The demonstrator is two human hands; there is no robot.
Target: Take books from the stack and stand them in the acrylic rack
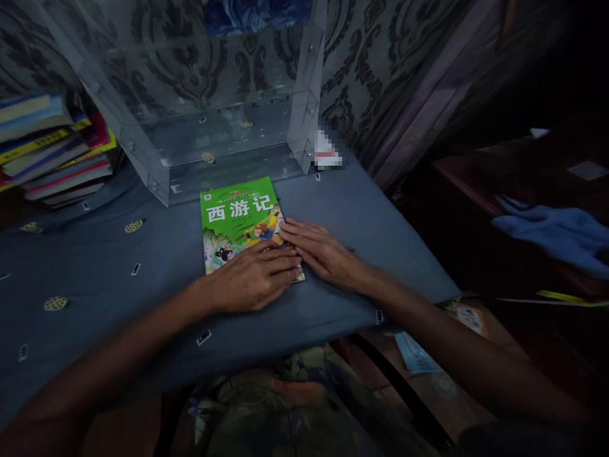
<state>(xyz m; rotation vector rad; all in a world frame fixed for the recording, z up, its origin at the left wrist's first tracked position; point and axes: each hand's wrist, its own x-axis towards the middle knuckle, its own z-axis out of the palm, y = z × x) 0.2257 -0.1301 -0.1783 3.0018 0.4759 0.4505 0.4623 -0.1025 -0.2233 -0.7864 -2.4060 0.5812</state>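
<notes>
A thin green book (238,209) with large white characters and cartoon figures on its cover lies closed on the cloth-covered table (176,254). Across the lower part of the cover rests my left hand (257,274), fingers stretched out flat toward the right. My right hand (328,254) lies at the book's right edge, its fingers extended over that edge and touching the cover. The fingertips of both hands come close together near the lower right corner, which they partly hide.
Behind the book stands a clear acrylic rack (238,162) with a blue item (257,16) higher up. Stacked books (57,149) sit at the left. A white object (327,152), partly blurred, lies beside the rack. Blue cloth (552,231) is off to the right, past the table's edge.
</notes>
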